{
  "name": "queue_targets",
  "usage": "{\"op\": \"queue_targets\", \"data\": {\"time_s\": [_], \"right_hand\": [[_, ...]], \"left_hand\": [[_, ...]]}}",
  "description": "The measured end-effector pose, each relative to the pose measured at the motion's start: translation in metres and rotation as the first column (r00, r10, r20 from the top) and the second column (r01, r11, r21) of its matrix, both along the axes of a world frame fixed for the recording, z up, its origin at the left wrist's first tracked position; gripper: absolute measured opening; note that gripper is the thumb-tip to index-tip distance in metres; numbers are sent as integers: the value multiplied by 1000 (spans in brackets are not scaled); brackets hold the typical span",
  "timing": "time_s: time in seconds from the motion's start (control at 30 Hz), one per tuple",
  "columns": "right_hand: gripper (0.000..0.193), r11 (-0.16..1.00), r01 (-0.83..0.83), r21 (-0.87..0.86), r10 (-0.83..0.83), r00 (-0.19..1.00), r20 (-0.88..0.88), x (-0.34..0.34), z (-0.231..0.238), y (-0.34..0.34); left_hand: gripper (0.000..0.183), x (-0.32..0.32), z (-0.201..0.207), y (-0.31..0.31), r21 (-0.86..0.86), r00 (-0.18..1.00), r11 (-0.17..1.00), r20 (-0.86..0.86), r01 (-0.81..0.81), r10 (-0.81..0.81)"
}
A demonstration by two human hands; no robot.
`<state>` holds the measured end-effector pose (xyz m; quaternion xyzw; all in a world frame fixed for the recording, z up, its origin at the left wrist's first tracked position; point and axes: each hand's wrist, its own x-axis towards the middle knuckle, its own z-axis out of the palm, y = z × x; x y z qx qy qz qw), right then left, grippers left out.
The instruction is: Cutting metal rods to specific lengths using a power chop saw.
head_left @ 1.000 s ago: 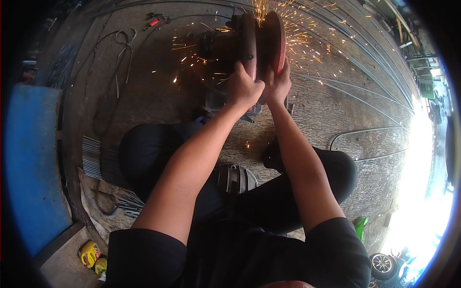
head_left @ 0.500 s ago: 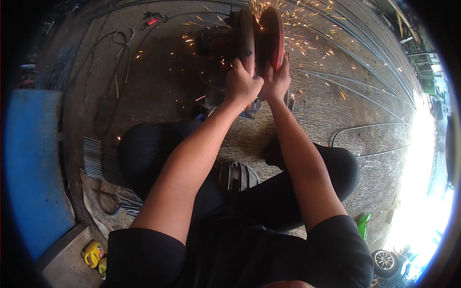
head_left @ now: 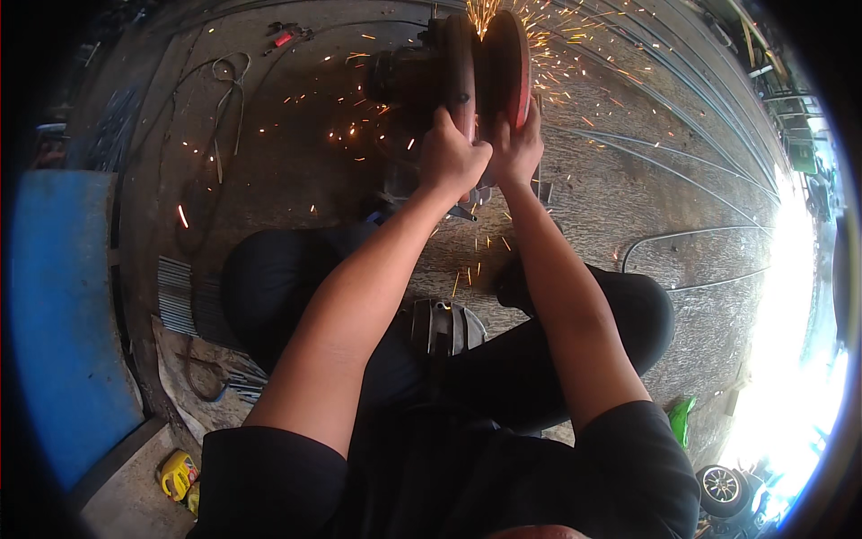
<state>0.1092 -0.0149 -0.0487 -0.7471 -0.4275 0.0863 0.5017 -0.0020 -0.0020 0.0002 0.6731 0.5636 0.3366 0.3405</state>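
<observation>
Sparks spray from between two upright round pieces seen nearly edge-on at the top. My left hand (head_left: 452, 162) is closed at the lower end of the brown, worn curved piece (head_left: 461, 76), thumb toward the right. My right hand (head_left: 518, 154) grips the lower edge of the red-rimmed disc (head_left: 523, 81), fingers pointing up along it. A dark motor-like machine body (head_left: 395, 76) sits left of the brown piece. The contact where the sparks start is hidden between the two round pieces. A grey metal base shows partly behind my wrists.
A ribbed grey metal housing (head_left: 442, 328) lies between my legs. Long metal rods (head_left: 682, 81) run across the floor at right. Cut rods (head_left: 175, 296) lie at left near a blue panel (head_left: 63, 314). A red-handled tool (head_left: 284, 39) and a looped cord (head_left: 235, 81) lie at upper left.
The sparks have shifted, with several now falling between my forearms toward the grey housing. Both hands keep practically the same place and grip.
</observation>
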Motion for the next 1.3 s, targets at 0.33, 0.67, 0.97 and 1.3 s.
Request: {"op": "queue_targets", "data": {"time_s": [0.33, 0.67, 0.97, 1.3], "right_hand": [[54, 1000, 5, -8, -5, 1000, -21, 1, 0, -1], [55, 998, 8, 56, -9, 1000, 15, 0, -6, -1], [54, 999, 13, 38, -14, 1000, 13, -1, -2, -2], [54, 999, 7, 52, -9, 1000, 29, -1, -5, -1]], "left_hand": [[45, 0, 3, -1, -73, 996, 997, 83, -10, 17], [47, 0, 0, 1, -66, 1000, 998, 9, -15, 15], [44, -1, -3, 0, 8, 997, 1000, 77, 20, -21], [42, 0, -5, 0, -15, 998, 1000, -63, -11, 10]]}}
